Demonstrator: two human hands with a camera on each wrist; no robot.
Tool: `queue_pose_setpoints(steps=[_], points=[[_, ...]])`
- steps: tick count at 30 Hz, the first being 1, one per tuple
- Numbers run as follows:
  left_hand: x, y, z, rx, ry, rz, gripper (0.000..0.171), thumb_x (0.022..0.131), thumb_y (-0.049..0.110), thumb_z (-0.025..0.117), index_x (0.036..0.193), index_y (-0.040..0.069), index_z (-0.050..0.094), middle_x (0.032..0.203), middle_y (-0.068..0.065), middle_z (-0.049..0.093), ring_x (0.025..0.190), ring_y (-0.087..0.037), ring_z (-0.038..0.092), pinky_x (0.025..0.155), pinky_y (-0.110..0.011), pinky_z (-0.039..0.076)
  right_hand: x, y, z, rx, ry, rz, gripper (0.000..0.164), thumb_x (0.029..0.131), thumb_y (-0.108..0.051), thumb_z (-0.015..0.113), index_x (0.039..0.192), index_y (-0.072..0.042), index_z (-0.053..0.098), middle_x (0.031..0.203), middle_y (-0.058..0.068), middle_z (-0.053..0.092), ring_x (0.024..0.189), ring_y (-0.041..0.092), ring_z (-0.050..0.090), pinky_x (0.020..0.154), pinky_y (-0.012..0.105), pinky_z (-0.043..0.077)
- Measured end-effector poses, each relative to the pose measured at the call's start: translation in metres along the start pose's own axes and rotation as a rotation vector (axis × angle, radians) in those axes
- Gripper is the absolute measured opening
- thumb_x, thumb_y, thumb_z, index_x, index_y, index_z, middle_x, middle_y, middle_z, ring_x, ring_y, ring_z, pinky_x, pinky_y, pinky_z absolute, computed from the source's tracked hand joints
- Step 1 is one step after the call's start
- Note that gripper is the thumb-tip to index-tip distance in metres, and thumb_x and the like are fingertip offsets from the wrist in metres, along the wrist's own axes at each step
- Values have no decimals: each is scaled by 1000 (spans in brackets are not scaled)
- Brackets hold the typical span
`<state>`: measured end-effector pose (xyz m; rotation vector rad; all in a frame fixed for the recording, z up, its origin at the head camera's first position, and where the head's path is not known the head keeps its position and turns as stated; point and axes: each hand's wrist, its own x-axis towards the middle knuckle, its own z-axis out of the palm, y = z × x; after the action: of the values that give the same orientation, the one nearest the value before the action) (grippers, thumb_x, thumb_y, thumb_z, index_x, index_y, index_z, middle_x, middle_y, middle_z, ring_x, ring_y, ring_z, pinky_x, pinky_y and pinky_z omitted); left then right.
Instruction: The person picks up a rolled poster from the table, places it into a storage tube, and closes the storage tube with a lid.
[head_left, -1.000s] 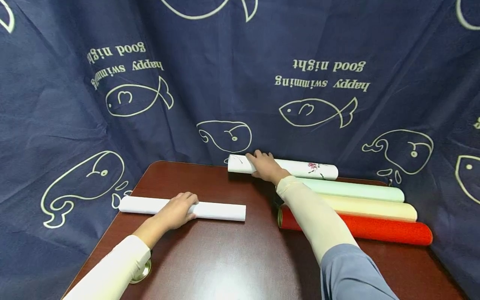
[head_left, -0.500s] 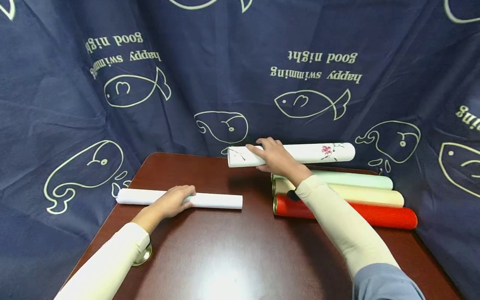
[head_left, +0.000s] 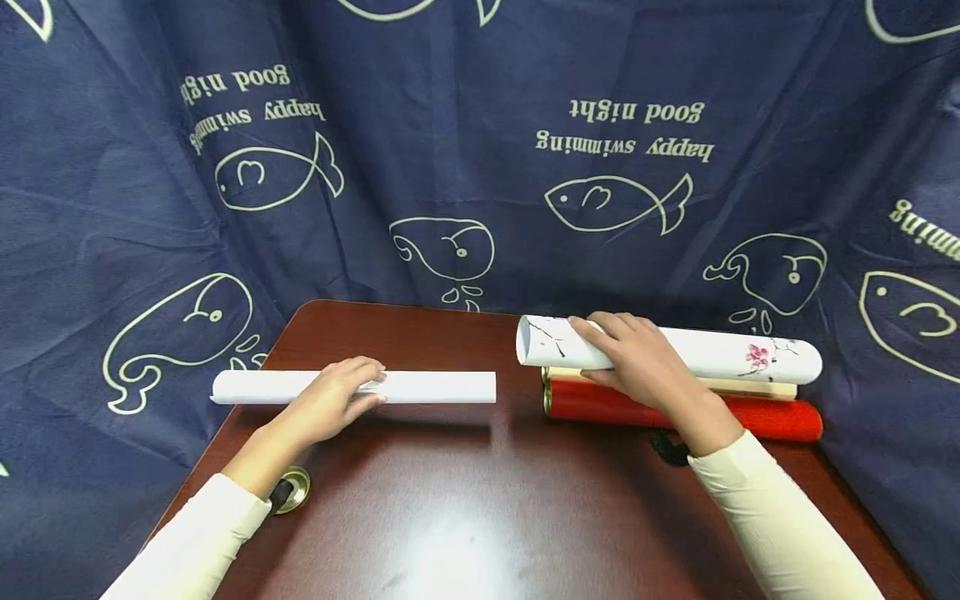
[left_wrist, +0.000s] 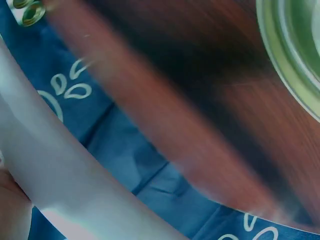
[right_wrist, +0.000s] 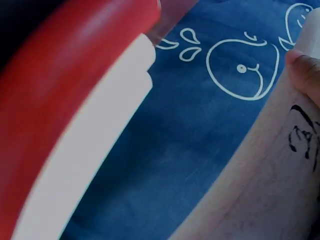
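Observation:
My left hand [head_left: 330, 398] grips a plain white paper roll [head_left: 438, 387] by its middle, on the left side. The roll is off the tabletop, with a shadow under it; its long side [left_wrist: 75, 165] crosses the left wrist view. In my right hand [head_left: 648, 358] is a white paper roll with a pink blossom print [head_left: 720, 352], tilted a little down to the right. It hangs over the far side of a row of rolls. Of that row I see a red roll [head_left: 750, 414] and part of a cream roll [head_left: 757, 387]; the pale green one is hidden in the head view.
A round gold-rimmed object [head_left: 297, 489] stands on the brown table [head_left: 420, 467] by my left wrist. Dark blue cloth [head_left: 450, 125] with fish drawings hangs around the back and sides of the table.
My right hand has lifted the blossom-print roll from the back of the row and carried it right and nearer. My left hand has raised the plain white roll off the table.

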<state>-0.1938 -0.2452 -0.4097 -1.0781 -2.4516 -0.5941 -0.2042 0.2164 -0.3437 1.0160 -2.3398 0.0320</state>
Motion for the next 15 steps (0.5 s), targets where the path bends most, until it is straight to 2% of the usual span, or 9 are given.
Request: queue_pose_setpoints(steps=[5,8,15], points=[[-4,22,-11,-8,82,17,30,83,15,80,109,8,68,118,-8,65,111,-28,62,89,-54,46,-37,-14,-7,9,15,-7,83,64,-23,92,137,-10,54,122,17,61,106,39,58,90,56,45],[-4,37,-13,-27,114,34,31,81,14,81,109,9,68,119,-6,64,111,-27,62,89,-52,46,-53,-25,-7,14,23,-15,79,66,-27,90,135,-7,55,122,16,61,106,39,58,91,55,45],[-3,68,-10,-36,118,73,34,80,13,81,111,10,69,121,-6,64,110,-26,62,88,-51,47,-74,-47,-5,19,52,-36,80,62,-26,92,130,-4,57,122,15,60,106,38,58,88,55,46]])
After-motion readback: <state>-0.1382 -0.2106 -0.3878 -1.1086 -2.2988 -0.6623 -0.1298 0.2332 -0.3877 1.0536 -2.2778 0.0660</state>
